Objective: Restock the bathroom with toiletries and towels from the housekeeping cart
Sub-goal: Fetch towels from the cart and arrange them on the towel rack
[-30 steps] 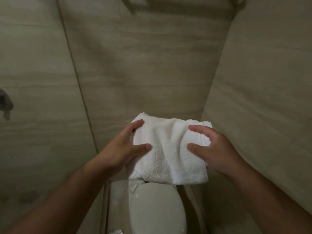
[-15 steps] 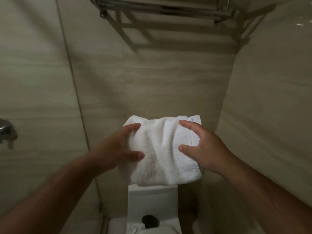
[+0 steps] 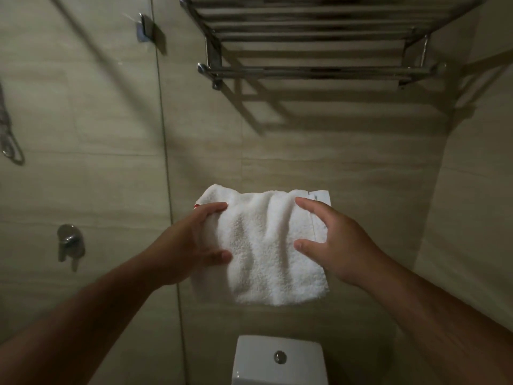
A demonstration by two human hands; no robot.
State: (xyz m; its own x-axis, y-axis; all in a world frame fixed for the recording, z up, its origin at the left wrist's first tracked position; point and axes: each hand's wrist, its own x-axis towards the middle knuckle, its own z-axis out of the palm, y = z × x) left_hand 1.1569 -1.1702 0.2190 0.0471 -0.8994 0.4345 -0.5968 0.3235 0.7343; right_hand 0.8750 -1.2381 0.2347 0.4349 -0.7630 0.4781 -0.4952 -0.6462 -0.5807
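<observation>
A person's left hand (image 3: 191,240) and right hand (image 3: 341,243) hold a folded white towel (image 3: 266,245) in mid-air in a dim, tiled bathroom. It hangs in front of the back wall, above the toilet cistern (image 3: 277,359) and well below the chrome towel rack (image 3: 319,37). Each hand has a closed grip on one side edge of the towel, with the fingers hooked over the upper part and the thumb pressed against the front face. The cloth bunches into soft ridges between them.

The towel is in the room and in hand, but it is not yet on the rack, so this step appears about half done. It probably still has to be lifted to the bars overhead and squared up there. To the left are the edge of a glass shower screen (image 3: 163,162) and a shower valve (image 3: 69,240). The housekeeping cart and any toiletries are out of view, so how much of the wider restocking is left cannot be told.
</observation>
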